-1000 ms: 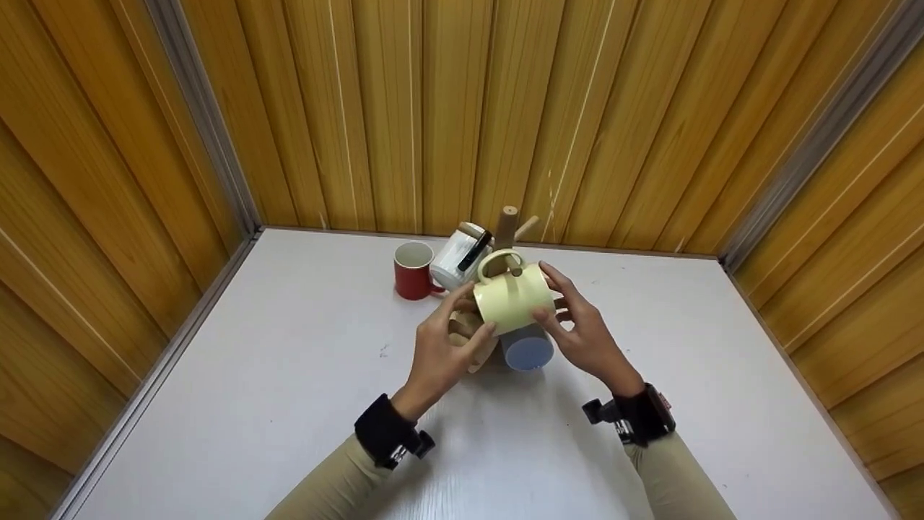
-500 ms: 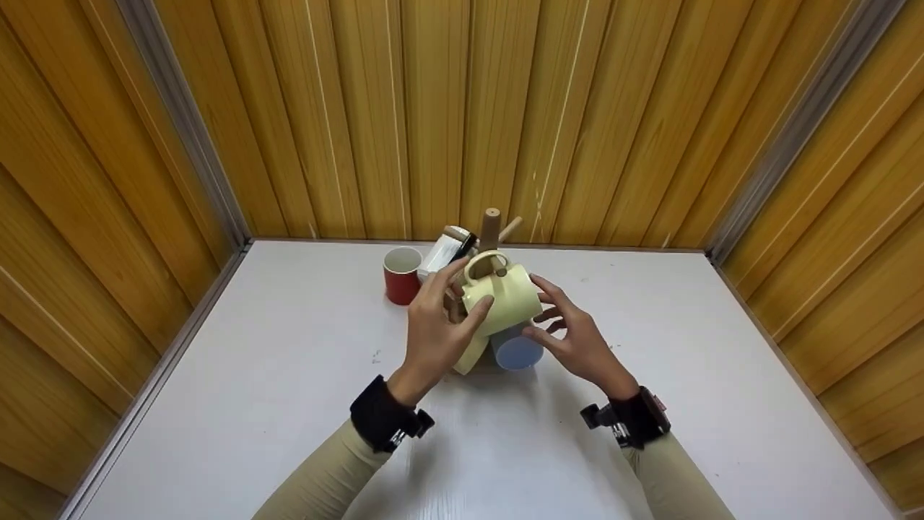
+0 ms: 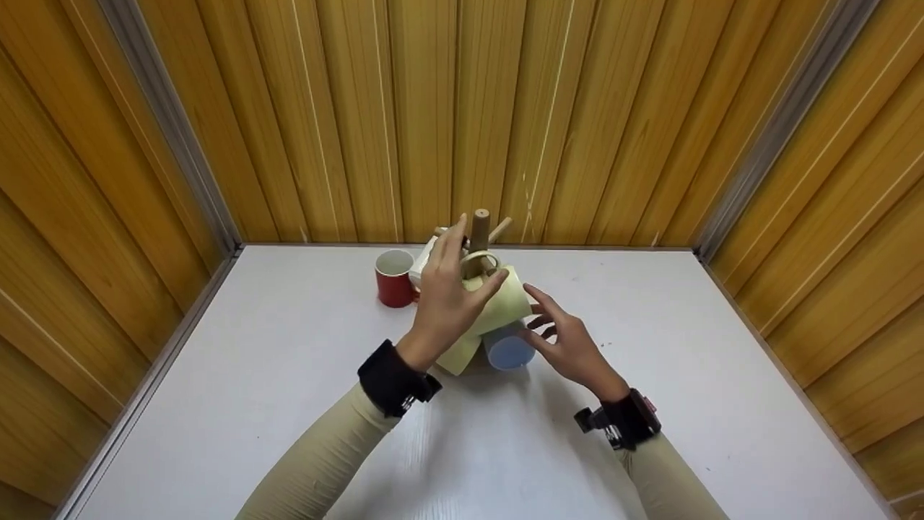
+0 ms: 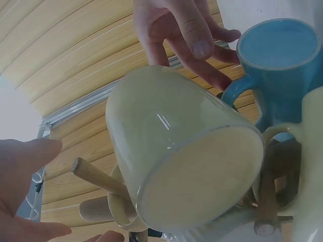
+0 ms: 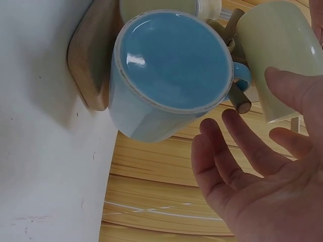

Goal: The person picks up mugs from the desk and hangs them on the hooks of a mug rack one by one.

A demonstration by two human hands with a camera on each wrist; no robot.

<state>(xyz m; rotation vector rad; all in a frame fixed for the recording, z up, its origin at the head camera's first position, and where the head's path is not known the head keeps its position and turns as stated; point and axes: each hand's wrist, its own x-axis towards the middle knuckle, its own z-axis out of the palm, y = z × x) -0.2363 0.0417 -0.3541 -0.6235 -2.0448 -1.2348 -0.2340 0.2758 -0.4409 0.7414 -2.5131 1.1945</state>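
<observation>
A pale yellow mug (image 3: 511, 302) hangs tilted by its handle on an upper peg of the wooden mug tree (image 3: 480, 230). My left hand (image 3: 449, 296), fingers extended, overlaps this mug's left part in the head view. From the left wrist, that hand (image 4: 22, 186) shows apart from the mug, with a gap between. At the mug's right end my right hand (image 3: 574, 348) has loosely bent fingers and holds nothing; its thumb (image 5: 287, 88) overlaps the mug in the right wrist view. Beneath hang a blue mug (image 3: 510, 351) and another pale yellow mug (image 3: 459, 355).
Left of the tree, a red mug (image 3: 394, 286) with a white inside stands upright on the white table (image 3: 303, 347). A white mug (image 3: 426, 261) hangs behind my left hand, mostly hidden. Wood-panelled walls (image 3: 419, 130) enclose the table at the back and sides.
Both hands held the upper yellow mug at first; they have let go and it hangs on the peg. My left hand has lifted and straightened its fingers. The head view has shifted slightly.
</observation>
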